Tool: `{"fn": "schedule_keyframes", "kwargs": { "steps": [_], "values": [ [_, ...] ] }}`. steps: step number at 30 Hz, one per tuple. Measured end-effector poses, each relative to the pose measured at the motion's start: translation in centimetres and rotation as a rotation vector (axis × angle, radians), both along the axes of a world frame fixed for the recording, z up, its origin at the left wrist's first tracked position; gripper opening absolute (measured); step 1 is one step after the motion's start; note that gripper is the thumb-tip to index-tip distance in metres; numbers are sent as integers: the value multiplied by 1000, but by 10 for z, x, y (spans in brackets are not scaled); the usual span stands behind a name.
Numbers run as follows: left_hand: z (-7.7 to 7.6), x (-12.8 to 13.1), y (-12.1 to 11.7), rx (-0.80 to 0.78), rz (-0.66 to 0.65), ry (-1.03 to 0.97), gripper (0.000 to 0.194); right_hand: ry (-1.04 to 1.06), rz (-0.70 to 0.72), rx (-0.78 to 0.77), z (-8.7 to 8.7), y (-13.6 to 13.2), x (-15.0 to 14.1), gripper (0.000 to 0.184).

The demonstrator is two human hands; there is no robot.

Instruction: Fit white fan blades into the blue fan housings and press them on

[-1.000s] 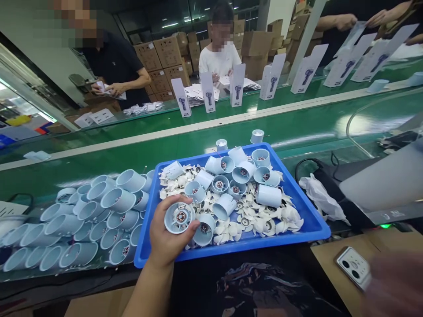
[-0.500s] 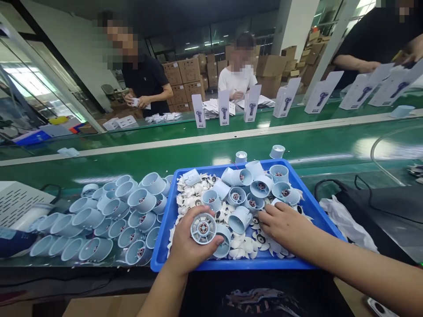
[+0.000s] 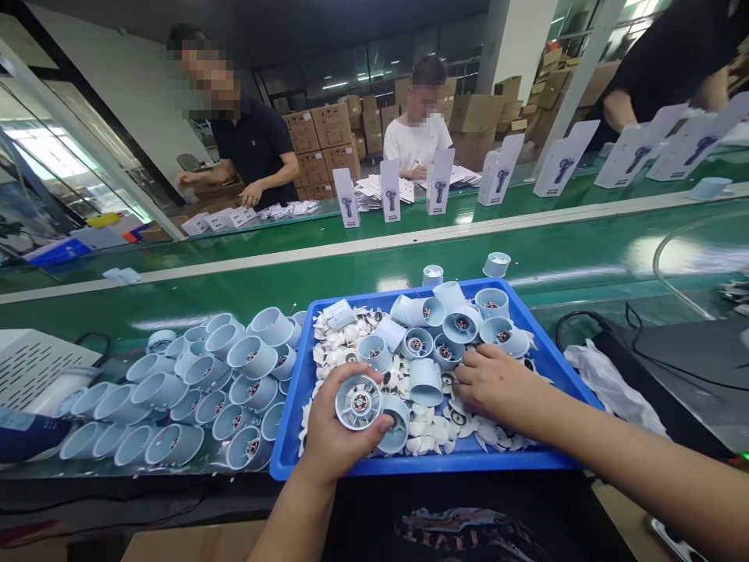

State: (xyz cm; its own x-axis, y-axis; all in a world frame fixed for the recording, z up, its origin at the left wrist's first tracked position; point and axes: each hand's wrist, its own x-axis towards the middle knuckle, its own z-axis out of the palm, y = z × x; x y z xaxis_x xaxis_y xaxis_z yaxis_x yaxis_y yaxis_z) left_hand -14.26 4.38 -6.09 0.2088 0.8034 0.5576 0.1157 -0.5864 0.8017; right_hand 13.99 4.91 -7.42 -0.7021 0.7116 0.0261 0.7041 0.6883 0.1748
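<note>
My left hand (image 3: 328, 437) is closed round a light blue fan housing (image 3: 359, 403), holding it above the front of a blue tray (image 3: 433, 466). The housing's open end faces me and shows spokes with a small motor in the middle. Inside the tray, my right hand (image 3: 497, 390) reaches down with bent fingers among loose white fan blades (image 3: 430, 425). Its fingertips are hidden, so whatever they pinch does not show. Close to its left a fan housing (image 3: 426, 382) rests on the blades, and several more housings (image 3: 461, 324) lie behind.
Left of the tray, many light blue housings (image 3: 251, 355) are stacked on the bench. Printed white boxes (image 3: 438, 183) stand along the green surface (image 3: 263, 273) beyond. Three co-workers are on the far side. A clear plastic bag (image 3: 608, 382) and black cables (image 3: 576, 316) lie at the right.
My right hand has shifted slightly left, and the housing beside it has turned so its opening no longer faces me. My left hand keeps its housing. The far-left co-worker's hands have moved apart.
</note>
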Motion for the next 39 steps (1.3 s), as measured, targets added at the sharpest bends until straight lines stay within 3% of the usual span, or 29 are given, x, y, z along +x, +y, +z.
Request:
{"fn": "schedule_keyframes", "kwargs": {
  "steps": [4, 12, 16, 19, 26, 30, 34, 36, 39],
  "values": [
    [-1, -1, 1, -6, -18, -22, 47, -67, -176, -41, -1, -9, -13, 10],
    [2, 0, 0, -12, -57, -19, 47, -97, -331, -159, 19, -11, -36, 11],
    [-2, -2, 0, -62, -92, -44, 48, -46, -548, -135, 13, -23, -47, 14],
    [-4, -4, 1, -103, -95, -41, 50, 51, -627, -141, 8, -25, -51, 21],
    [-8, -8, 4, -56, -21, -59, 53, 483, -629, -283, 25, -38, -35, 1],
    [-6, -6, -2, 1, 3, -64, 58, 968, -488, -559, 32, -55, -17, 35],
    [7, 5, -15, -27, -29, 183, 59, 1370, -378, -870, 29, -63, -15, 58],
    [15, 14, -20, -29, -42, 348, 59, 1489, -345, -951, 28, -65, -20, 57],
    [25, 26, -23, 83, -67, 527, 61, 1573, -311, -955, 32, -69, -27, 49]
  ]
}}
